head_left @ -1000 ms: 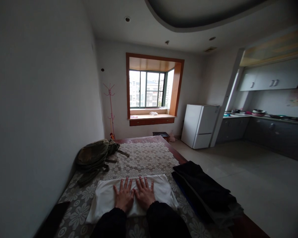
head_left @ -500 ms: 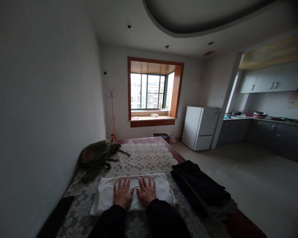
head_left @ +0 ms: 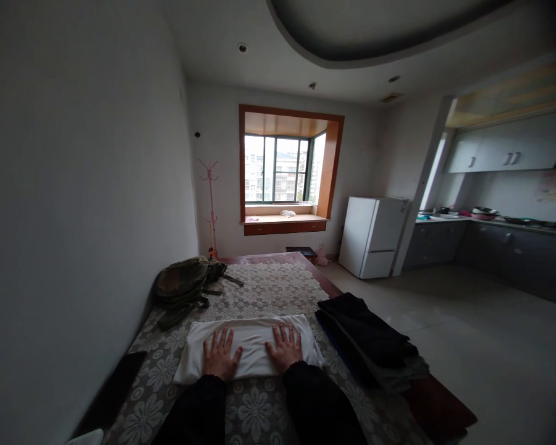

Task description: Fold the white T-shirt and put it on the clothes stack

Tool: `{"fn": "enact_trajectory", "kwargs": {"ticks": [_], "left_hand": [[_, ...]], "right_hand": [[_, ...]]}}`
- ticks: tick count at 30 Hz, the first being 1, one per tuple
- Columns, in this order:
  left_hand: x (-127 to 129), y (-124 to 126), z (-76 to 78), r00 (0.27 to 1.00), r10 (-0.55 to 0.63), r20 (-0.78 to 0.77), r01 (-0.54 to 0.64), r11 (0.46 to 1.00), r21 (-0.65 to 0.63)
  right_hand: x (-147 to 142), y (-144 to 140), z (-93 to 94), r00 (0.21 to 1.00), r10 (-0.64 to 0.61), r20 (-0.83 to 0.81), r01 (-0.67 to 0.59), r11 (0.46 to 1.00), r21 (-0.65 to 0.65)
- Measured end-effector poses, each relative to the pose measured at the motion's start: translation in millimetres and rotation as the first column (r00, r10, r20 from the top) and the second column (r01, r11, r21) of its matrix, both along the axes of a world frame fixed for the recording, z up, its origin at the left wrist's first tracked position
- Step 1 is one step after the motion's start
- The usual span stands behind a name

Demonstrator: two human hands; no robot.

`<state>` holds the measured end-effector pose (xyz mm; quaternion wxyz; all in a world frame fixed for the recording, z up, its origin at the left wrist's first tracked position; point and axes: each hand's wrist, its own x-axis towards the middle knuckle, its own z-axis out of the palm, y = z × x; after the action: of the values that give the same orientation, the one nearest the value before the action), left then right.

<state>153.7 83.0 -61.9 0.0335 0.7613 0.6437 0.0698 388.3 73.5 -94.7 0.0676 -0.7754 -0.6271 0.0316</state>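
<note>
Since the earlier frames both hands have slid apart: they lay side by side near the middle of the folded white cloth (head_left: 250,349), and now the left hand (head_left: 219,357) sits toward its left half and the right hand (head_left: 285,349) toward its right half, with bare cloth between them. Both hands are flat, palms down, fingers spread, pressing on the cloth and not gripping anything. The cloth lies flat under both palms, stretching a little past each hand to either side, on the flower-patterned bed cover (head_left: 269,290) close to the person. Dark sleeves cover both forearms. Just right of the cloth is a stack of dark folded clothes (head_left: 366,337), near the right hand but not touching it. A green backpack (head_left: 185,284) lies further back on the left against the wall, well apart from the hands. A dark flat object (head_left: 113,395) sits at the near left edge of the bed; too dim to tell what it is. Beyond the bed are a window (head_left: 278,170) and a white fridge (head_left: 373,235).
</note>
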Motion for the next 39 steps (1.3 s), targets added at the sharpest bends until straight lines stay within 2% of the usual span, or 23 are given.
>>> {"fn": "enact_trajectory", "kwargs": {"ticks": [10,19,33,39], "left_hand": [[-19.2,9.5,0.2,0.999,0.047,0.008,-0.047,0.999,0.025],[-17.3,24.9,0.0,0.999,0.048,0.011,-0.048,0.999,0.013],[-12.8,47.8,0.0,0.999,0.035,-0.023,-0.034,0.999,0.018],[-12.4,48.6,0.4,0.999,0.038,-0.028,-0.038,0.999,0.018]], "right_hand": [[19.7,9.1,-5.3,0.999,-0.040,0.009,0.040,0.998,-0.046],[21.0,19.4,-3.2,0.998,-0.057,0.003,0.057,0.997,-0.054],[25.0,34.4,6.0,1.000,-0.007,-0.024,0.006,1.000,-0.029],[24.7,33.9,5.8,1.000,0.001,-0.023,-0.002,1.000,-0.023]]}}
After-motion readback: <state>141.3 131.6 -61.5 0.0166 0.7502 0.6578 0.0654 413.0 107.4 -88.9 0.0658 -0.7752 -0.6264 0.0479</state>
